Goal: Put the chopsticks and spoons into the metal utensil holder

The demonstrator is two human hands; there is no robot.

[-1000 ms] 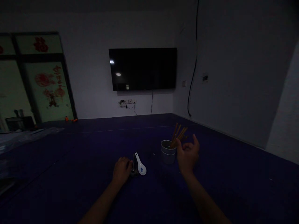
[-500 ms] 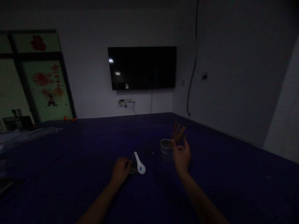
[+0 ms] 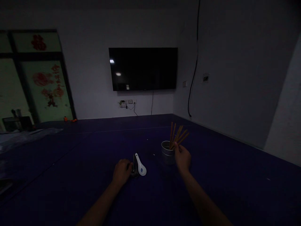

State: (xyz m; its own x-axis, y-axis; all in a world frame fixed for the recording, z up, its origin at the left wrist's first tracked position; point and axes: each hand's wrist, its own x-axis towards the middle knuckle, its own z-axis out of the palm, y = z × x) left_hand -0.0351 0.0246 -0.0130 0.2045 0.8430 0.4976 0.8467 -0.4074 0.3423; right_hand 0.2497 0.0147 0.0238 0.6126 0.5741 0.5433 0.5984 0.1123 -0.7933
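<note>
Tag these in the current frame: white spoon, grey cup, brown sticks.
white spoon (image 3: 141, 166): head view, where the handle meets the bowl
grey cup (image 3: 167, 156): head view, outer wall below the rim
brown sticks (image 3: 178, 135): head view, middle of the bunch

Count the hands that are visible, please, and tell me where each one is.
2: the left hand is left of the white spoon; the right hand is beside the grey cup.
</note>
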